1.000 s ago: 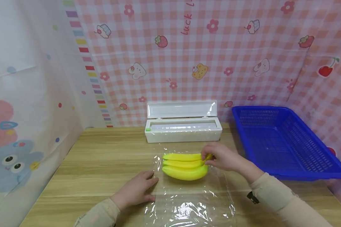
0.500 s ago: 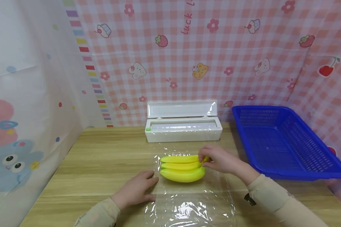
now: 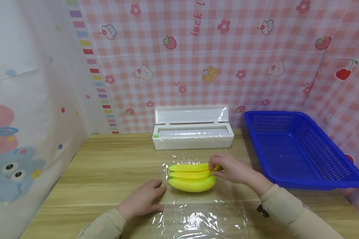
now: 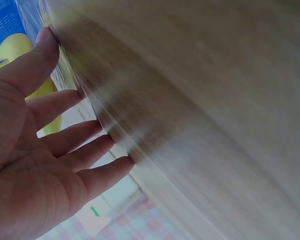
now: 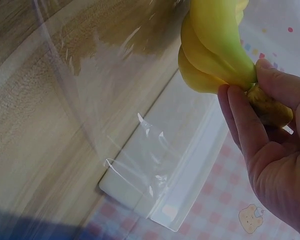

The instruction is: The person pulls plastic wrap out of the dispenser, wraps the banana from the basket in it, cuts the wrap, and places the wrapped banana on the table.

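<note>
A yellow bunch of bananas lies on a sheet of clear plastic wrap spread over the table. Thumb and fingers of my right hand pinch the brown stem at the bunch's right end; the right wrist view shows this grip on the bananas close up. My left hand rests on the wrap's left edge with spread, fairly straight fingers. In the left wrist view the fingertips of that hand press on the film at the table, and nothing is held in the palm.
Behind the bananas stands a white wrap dispenser box with its lid raised, and the film runs out from it toward me. A blue plastic basket sits at the right. Patterned cloths hang at the back and sides.
My right hand has shifted the bananas slightly left and toward me, then held them still over the last half second. The left hand has stayed in place.
</note>
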Available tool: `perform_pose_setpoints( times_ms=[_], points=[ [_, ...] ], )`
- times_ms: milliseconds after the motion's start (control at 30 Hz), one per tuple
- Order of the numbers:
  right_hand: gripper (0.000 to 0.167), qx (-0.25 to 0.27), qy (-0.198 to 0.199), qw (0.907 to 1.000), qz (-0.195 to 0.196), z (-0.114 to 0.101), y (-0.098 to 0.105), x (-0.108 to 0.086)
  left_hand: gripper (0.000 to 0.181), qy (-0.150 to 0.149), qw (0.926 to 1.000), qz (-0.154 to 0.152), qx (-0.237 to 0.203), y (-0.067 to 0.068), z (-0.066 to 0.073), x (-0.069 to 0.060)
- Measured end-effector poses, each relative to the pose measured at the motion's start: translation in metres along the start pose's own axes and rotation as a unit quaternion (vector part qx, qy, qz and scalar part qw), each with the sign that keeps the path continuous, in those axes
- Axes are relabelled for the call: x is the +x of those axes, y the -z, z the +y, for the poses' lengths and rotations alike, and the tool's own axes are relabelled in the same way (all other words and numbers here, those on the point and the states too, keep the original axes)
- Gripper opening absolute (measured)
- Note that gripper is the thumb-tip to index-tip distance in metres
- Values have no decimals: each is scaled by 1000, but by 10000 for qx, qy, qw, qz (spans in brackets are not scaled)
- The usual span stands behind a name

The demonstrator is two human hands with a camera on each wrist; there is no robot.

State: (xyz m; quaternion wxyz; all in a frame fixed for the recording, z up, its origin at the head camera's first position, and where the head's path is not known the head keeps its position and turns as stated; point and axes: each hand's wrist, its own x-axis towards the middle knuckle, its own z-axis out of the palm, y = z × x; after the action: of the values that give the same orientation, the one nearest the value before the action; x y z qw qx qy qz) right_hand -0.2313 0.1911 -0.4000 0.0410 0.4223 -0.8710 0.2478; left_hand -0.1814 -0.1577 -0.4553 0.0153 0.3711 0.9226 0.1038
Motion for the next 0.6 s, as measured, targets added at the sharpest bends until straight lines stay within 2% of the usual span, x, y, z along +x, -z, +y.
perform_pose_setpoints(
  times_ms=[600],
  points=[
    [20,-164,69,9998,49,0,-4,1,72,-43,10000,9,20,0,-1,0]
  ],
)
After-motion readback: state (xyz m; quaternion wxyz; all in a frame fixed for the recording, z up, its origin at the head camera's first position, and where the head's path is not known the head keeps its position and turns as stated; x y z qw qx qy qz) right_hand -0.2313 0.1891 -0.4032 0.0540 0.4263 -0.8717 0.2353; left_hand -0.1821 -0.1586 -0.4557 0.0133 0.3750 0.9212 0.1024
